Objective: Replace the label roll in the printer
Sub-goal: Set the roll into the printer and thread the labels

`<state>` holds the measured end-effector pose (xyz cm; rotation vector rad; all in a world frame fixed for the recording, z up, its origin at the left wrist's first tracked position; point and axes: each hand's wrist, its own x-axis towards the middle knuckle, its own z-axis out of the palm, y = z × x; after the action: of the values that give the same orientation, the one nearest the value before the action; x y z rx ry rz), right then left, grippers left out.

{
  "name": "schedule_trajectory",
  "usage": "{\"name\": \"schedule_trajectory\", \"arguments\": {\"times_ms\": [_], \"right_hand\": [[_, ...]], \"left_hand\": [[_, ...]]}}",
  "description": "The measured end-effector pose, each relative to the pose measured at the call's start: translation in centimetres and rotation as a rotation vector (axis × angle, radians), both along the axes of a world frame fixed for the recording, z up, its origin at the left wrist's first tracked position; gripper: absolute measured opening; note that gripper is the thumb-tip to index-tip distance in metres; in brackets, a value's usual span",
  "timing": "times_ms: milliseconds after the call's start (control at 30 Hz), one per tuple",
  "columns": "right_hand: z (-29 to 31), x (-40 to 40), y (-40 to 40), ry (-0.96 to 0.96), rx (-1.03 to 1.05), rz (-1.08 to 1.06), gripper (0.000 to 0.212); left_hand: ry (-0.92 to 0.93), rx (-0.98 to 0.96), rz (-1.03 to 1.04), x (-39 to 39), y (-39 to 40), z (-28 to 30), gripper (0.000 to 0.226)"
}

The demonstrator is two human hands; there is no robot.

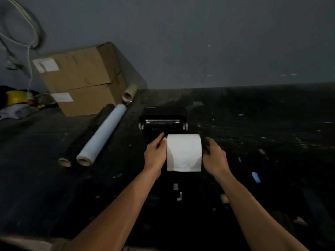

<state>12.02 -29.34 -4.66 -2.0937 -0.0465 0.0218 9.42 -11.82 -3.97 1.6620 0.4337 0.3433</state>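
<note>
A black label printer (164,115) stands open on the dark table, its lid tipped back and a metal bar showing across its top. A white label roll (184,151) sits in the front part of the printer, with a loose sheet hanging toward me. My left hand (155,153) grips the roll's left end, thumb on the paper. Against the roll's right end rests my right hand (214,156), its fingers curled around a dark part there.
Two cardboard boxes (79,78) are stacked at the back left. A white film roll (103,134) and a dark roll (87,134) lie left of the printer. A tape tube (129,93) leans by the boxes. Small scraps, including a blue piece (256,177), litter the table.
</note>
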Motion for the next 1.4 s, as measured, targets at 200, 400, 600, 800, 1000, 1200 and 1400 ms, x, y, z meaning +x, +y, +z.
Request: {"name": "schedule_trajectory", "arguments": {"times_ms": [200, 400, 600, 800, 1000, 1200, 1400], "right_hand": [[-1.6, -1.3, 5.7, -0.013, -0.040, 0.029, 0.046], [-3.4, -1.8, 6.8, 0.024, -0.033, 0.054, 0.043], [-4.7, -1.4, 7.1, -0.007, -0.079, 0.086, 0.043], [-6.4, 0.2, 7.0, -0.037, -0.084, 0.082, 0.048], [-7.6, 1.4, 6.6, -0.064, -0.087, 0.102, 0.053], [-8.4, 1.6, 6.3, -0.107, -0.095, 0.100, 0.052], [-9.4, 1.0, 6.5, -0.160, -0.124, 0.084, 0.049]], "left_hand": [[0.055, -0.040, -0.049, -1.4, 6.5, -1.6, 0.040], [0.112, -0.089, -0.102, -1.9, 8.6, -3.1, 0.040], [0.136, 0.009, -0.126, -1.6, 9.0, -4.2, 0.041], [0.133, 0.087, -0.104, -0.7, 8.8, -4.9, 0.044], [0.120, 0.104, -0.091, 0.0, 8.2, -5.3, 0.048], [0.114, 0.169, -0.088, -0.1, 7.7, -5.7, 0.046], [0.115, 0.177, -0.076, -0.3, 7.5, -5.7, 0.046]]}}
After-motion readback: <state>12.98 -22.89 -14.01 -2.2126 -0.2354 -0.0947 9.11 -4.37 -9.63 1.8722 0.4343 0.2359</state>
